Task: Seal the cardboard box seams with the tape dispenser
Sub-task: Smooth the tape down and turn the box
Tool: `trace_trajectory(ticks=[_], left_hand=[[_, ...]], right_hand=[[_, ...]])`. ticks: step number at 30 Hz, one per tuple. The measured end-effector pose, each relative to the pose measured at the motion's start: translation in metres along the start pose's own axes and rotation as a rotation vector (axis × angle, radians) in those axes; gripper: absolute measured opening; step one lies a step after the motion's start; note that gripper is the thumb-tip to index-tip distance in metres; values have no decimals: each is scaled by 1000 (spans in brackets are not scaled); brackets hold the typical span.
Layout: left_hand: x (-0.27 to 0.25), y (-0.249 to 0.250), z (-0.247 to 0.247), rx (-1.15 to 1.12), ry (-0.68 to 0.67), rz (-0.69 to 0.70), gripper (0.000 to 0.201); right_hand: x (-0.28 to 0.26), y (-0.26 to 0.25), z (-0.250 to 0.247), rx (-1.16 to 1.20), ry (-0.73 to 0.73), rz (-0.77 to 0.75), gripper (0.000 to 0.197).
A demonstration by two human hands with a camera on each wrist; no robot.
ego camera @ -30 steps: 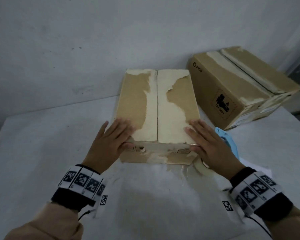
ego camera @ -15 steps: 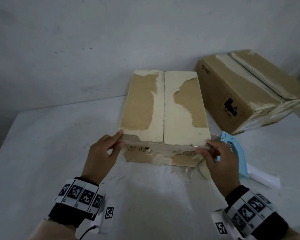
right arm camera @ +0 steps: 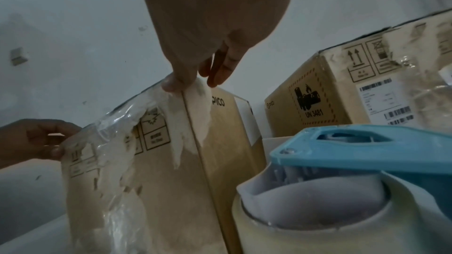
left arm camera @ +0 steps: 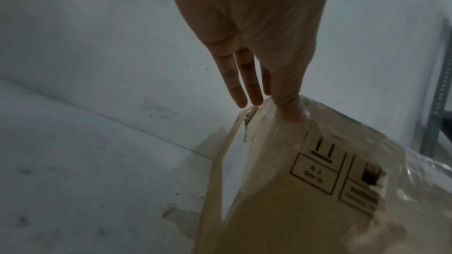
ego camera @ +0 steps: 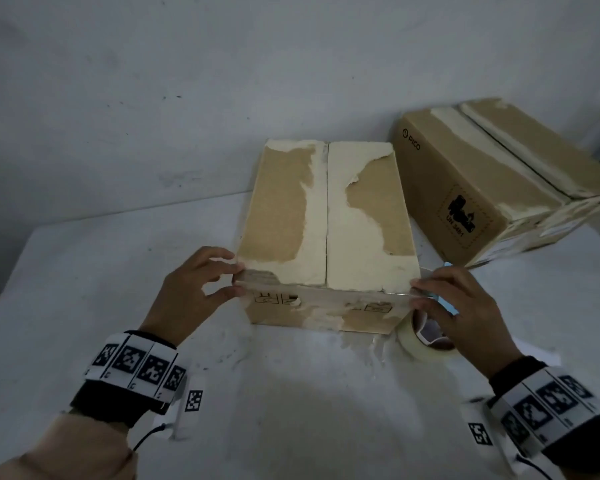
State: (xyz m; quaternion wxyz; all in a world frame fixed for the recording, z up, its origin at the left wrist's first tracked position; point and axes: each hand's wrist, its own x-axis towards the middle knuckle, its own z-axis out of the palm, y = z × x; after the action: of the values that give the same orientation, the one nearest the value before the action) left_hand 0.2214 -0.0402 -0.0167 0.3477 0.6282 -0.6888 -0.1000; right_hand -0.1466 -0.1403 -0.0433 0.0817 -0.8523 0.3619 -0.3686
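Sitting mid-table, cardboard box, top seam untaped. Pinching a clear tape strip stretched along the box's near top edge: left hand at the left corner, right hand at the right corner, thumb and forefinger nipped on each end. Resting just right of the box, tape dispenser. Tape likely flimsy, clingy, prone to wrinkling; holding ends taut advisable.

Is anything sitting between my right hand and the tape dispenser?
Nothing visible. The blue tape dispenser lies on the table just under and behind your right hand, which pinches the near box's front right corner.
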Motion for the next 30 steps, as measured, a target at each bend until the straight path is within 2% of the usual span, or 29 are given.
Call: trace_trajectory(ticks=[4, 8, 12, 20, 22, 23, 25, 26, 28, 30], left_hand=[[10, 4, 1, -267, -12, -134, 47], [12, 6, -3, -246, -55, -111, 52], [11, 6, -4, -265, -84, -135, 62], [11, 7, 1, -210, -45, -132, 58], [8, 6, -1, -205, -47, -152, 67], [5, 6, -3, -185, -60, -148, 76], [-2, 5, -6, -146, -107, -151, 85], [-6, 7, -7, -126, -122, -153, 83], [-7, 17, -6, -79, -126, -170, 67], [0, 26, -2, 21, -83, -196, 57]], right_hand=[[6, 1, -1, 68, -36, -28, 56], [7, -3, -7, 71, -79, -93, 58], [11, -2, -11, 146, -64, -25, 54], [17, 10, -8, -20, -88, -198, 48], [19, 8, -11, -18, -116, -196, 34], [19, 8, -14, -20, -135, -185, 25], [16, 5, -21, 35, -133, -100, 31], [17, 2, -24, 102, -107, -15, 34], [20, -6, -25, 220, -49, 114, 40], [27, -19, -15, 233, -54, 194, 58]])
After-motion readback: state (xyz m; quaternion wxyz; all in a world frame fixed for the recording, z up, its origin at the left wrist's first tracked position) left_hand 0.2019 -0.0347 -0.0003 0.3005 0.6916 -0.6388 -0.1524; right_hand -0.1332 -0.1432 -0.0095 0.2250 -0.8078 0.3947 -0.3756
